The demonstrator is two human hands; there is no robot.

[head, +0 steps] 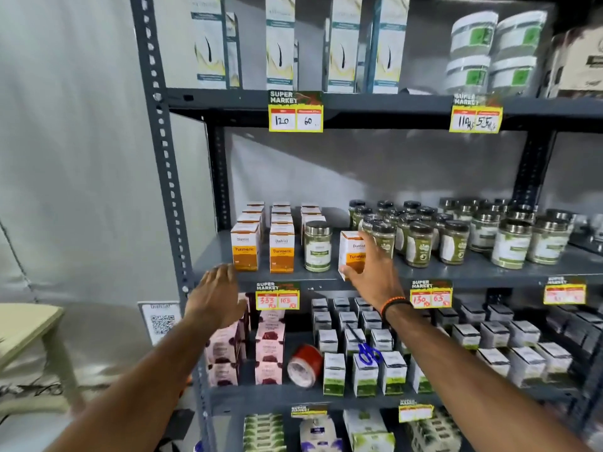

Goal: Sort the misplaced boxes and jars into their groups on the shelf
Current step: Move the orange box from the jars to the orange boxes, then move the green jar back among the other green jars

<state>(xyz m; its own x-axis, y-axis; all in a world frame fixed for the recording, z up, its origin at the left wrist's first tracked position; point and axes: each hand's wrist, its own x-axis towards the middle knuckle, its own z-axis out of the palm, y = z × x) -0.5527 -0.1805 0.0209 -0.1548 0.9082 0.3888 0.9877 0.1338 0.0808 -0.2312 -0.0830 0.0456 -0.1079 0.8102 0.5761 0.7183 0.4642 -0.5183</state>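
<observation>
On the middle shelf (473,270), orange-and-white turmeric boxes (282,247) stand in rows at the left. A green-labelled jar with a steel lid (317,246) stands among them at the front of the third row. My right hand (368,267) grips one turmeric box (350,252) just left of the group of green jars (456,236); the box stands at the shelf's front edge. My left hand (217,293) hovers with fingers apart and holds nothing, in front of the shelf edge below the leftmost turmeric box.
Tall white boxes (280,44) and stacked white tubs (492,48) fill the top shelf. Below are pink boxes (269,347), a red tape roll (305,365), blue-handled scissors (368,353) and white-green boxes (365,373). A pale table (29,324) stands at the left.
</observation>
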